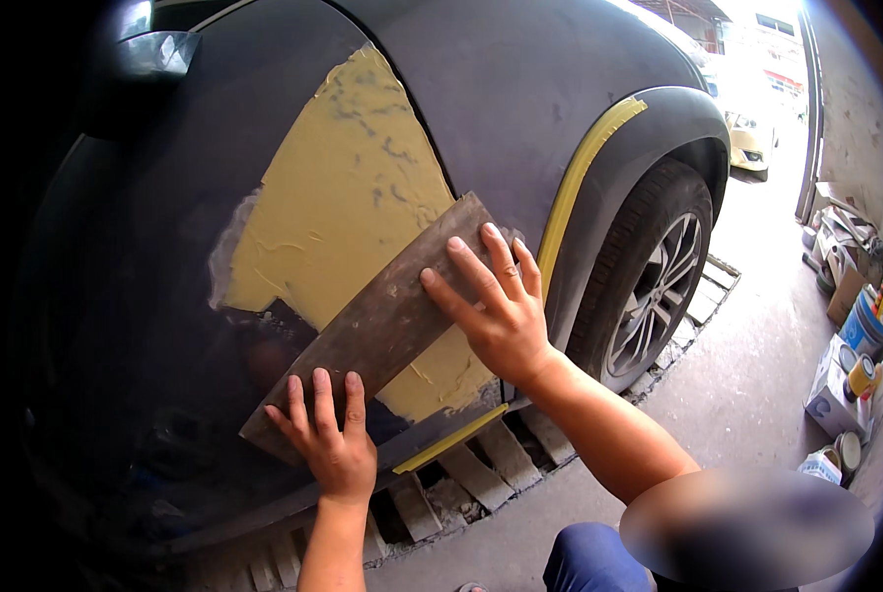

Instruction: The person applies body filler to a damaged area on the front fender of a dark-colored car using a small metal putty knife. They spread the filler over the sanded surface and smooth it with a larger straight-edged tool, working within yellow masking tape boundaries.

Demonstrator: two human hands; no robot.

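Note:
My left hand (pixel 333 444) and my right hand (pixel 496 311) hold a long, flat grey metal spreader blade (pixel 367 321) slanted across a dark car panel (pixel 136 296). Their fingers rest spread on its face, left at the lower end, right near the upper end; both thumbs are hidden. A rough yellow filler patch (pixel 333 187) shows above and below the blade, with darker marks near its top. Yellow tape (pixel 589 168) lines the wheel arch, and another strip (pixel 446 439) runs below the patch.
A wheel (pixel 649 276) stands right of the patch, beside slatted grating (pixel 481 474). Along the right wall (pixel 846 118) lie cardboard and scraps (pixel 841 257), a blue bucket (pixel 866 326), a box with cans (pixel 826 405). Another car (pixel 747 143) is outside. My blue-clad knee (pixel 585 557) is below.

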